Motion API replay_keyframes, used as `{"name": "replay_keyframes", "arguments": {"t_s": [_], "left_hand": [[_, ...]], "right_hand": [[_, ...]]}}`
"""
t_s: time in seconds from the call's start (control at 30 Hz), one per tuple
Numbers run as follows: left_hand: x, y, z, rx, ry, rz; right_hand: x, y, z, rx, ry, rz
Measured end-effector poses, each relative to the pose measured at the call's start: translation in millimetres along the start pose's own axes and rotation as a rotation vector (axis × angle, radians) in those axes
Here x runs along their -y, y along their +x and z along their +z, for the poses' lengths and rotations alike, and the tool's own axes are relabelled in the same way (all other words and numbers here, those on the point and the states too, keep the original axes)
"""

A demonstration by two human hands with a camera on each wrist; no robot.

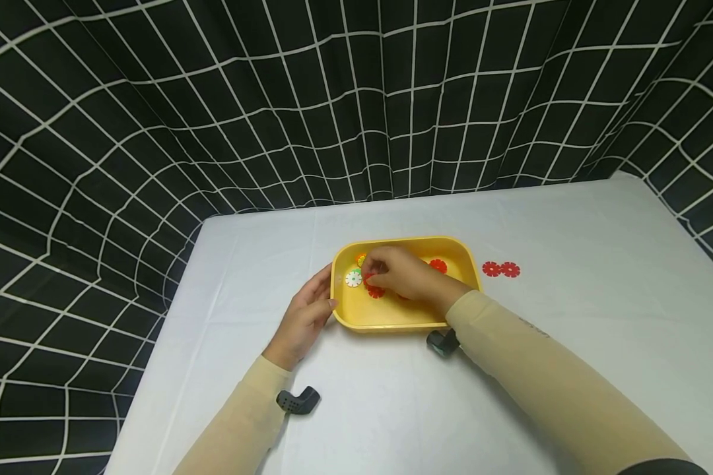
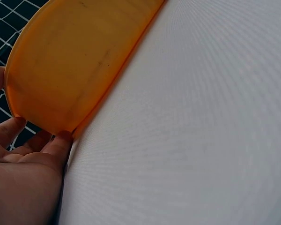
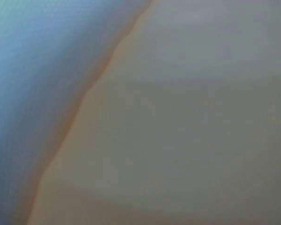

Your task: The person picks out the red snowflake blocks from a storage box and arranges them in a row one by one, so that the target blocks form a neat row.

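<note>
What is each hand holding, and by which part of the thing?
The left hand holds the yellow, rounded-rectangular plastic tray by its left end. The right hand's fingers are at red, round, notched discs; whether they grip one cannot be told.

Is wearing beige slvs (image 1: 237,415), R one showing small dk marking (image 1: 533,326), & blk wrist cams (image 1: 306,400), L one showing tiny holes (image 1: 286,401).
</note>
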State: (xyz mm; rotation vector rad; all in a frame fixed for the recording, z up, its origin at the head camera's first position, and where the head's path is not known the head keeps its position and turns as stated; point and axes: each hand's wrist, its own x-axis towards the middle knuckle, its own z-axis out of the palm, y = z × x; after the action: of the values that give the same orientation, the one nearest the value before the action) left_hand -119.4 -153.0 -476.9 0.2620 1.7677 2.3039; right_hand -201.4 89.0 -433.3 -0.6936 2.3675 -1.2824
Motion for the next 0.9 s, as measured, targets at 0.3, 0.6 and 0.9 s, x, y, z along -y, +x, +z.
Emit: {"name": "replay_keyframes", "arguments": {"t_s": [0.3, 0.6, 0.9], "left_hand": [[0.0, -0.7, -0.4, 0.001, 0.004, -0.001], [-1.2, -1.0, 0.7, 0.003, 0.011, -0.003], [-1.2, -1.2, 0.9, -0.006, 0.012, 0.000]], "right_hand": [[3, -3.3, -2, -0.024, 0.128, 0.023], [7, -6.9, -7, -0.070, 0.236, 0.059], [9, -10.8, -14, -0.122, 0.384, 0.069]]}}
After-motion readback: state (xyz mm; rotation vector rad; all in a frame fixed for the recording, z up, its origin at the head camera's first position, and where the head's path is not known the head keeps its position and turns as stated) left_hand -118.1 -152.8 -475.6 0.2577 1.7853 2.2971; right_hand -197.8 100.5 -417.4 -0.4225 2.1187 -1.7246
